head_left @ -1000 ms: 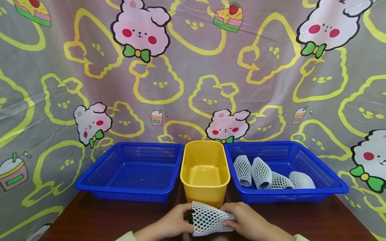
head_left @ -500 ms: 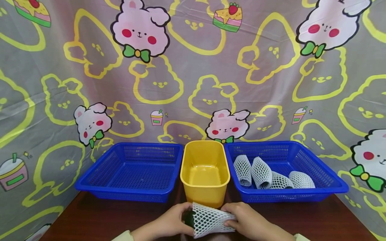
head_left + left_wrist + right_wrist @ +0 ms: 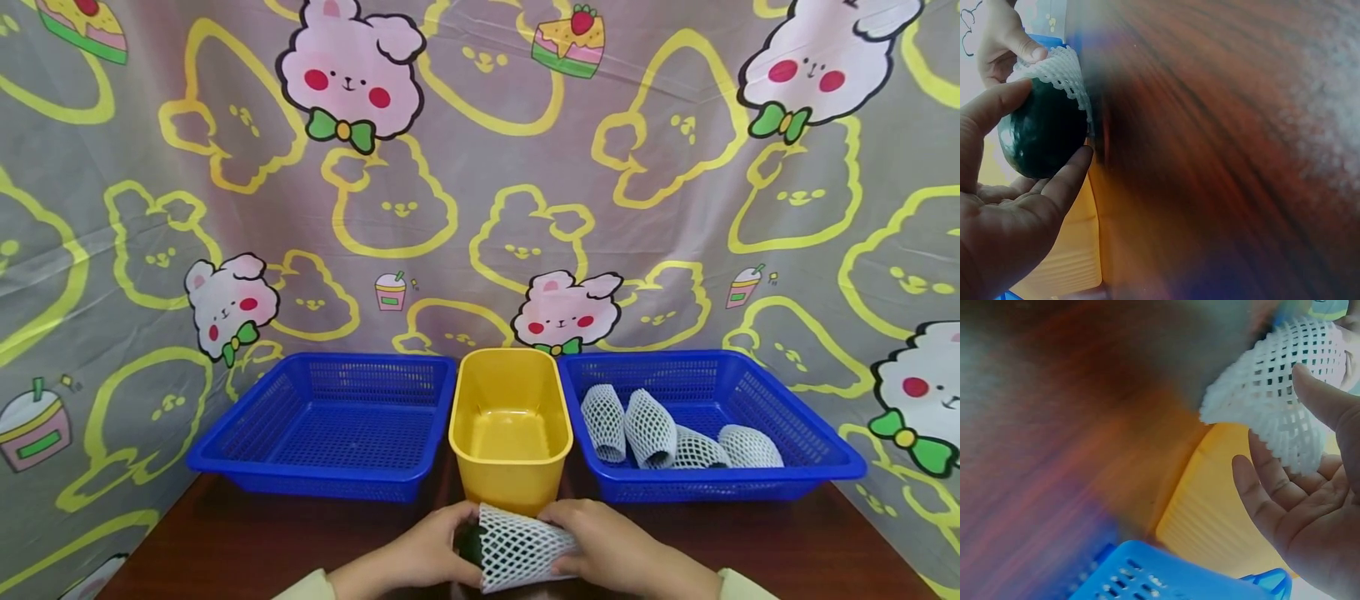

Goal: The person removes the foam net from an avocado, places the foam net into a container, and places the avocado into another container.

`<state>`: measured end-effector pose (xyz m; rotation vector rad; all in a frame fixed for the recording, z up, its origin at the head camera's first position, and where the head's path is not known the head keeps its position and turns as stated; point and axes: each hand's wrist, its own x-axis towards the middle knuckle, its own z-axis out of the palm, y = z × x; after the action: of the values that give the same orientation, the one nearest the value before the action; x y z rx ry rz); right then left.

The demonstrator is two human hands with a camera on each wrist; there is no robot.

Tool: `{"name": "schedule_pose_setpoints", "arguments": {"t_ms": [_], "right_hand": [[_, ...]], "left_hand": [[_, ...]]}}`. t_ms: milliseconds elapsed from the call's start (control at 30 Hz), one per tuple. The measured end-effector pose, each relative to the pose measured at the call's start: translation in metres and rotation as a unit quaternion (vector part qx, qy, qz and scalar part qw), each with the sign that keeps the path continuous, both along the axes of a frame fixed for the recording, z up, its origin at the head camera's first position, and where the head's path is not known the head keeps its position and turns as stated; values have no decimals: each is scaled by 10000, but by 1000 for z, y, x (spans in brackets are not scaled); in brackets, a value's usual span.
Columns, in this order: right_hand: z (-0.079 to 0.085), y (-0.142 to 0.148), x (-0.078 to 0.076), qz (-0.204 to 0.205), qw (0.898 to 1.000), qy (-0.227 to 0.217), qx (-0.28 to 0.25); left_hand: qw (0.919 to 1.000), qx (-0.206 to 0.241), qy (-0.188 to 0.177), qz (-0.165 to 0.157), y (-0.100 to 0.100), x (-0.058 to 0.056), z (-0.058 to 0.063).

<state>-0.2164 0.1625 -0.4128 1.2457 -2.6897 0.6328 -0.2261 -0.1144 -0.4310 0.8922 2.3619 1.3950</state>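
A white foam net sleeve (image 3: 521, 550) lies sideways between both hands, just in front of the yellow bin. Out of its left end sticks a smooth, shiny, dark green rounded fruit (image 3: 1044, 134). My left hand (image 3: 427, 550) holds that bare end, thumb on one side and fingers on the other. With thumb and fingers my right hand (image 3: 611, 546) grips the other end of the sleeve, whose loose end (image 3: 1297, 444) flares toward the palm in the right wrist view. The net hides the rest of the fruit.
The yellow bin (image 3: 512, 487) stands at the middle, between a left blue basket (image 3: 315, 477) and a right blue basket (image 3: 810, 467). Several net-sleeved things (image 3: 648, 425) lie in the right basket. A printed curtain (image 3: 480, 208) hangs behind the brown table (image 3: 225, 542).
The dark green end has come into sight at the sleeve's left opening since one second ago. My right hand has shifted slightly left along the net.
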Motion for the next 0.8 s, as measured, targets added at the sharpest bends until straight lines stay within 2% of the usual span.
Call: {"name": "schedule_pose_setpoints", "arguments": {"t_ms": [167,400,800], "right_hand": [[7,-9,0,17,9998,69,203],[9,-17,-3,160,9978,489,407],[8,-21,-4,68,9983,427,386]], "left_hand": [[9996,-239,111,-31,0,-1,1],[9986,-358,356,-186,0,-3,1],[9979,-457,431,-161,-1,-4,2]]}}
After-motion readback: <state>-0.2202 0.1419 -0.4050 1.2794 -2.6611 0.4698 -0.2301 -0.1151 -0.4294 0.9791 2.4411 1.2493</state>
